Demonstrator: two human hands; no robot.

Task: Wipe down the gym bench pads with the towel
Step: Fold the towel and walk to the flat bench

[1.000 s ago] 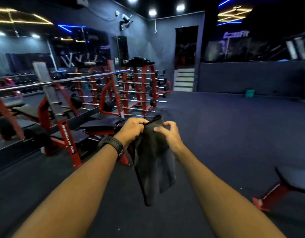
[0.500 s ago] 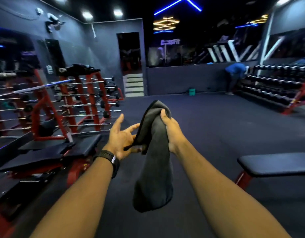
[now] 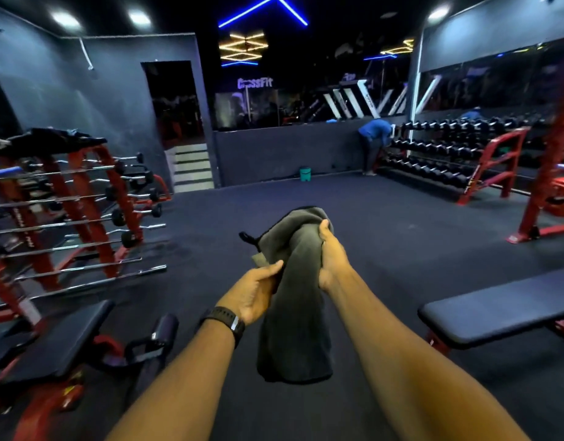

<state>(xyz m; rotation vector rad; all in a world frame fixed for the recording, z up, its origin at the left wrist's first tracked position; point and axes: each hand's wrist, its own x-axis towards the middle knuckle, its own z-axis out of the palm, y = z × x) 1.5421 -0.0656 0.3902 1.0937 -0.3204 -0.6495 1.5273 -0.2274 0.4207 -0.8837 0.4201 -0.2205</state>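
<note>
Head view shows the left hand [image 3: 255, 294] and right hand [image 3: 333, 259] both gripping the hanging towel [image 3: 296, 329], the flat bench pad [image 3: 496, 310] lying rightward, nearer the right hand.

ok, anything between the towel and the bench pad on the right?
Nothing visible. Left hand and right hand hold the towel; only open floor lies between it and the bench pad.

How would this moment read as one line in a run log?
left hand: pinches dark grey cloth towel | right hand: grips towel higher up | black padded flat bench: at right, untouched
</note>
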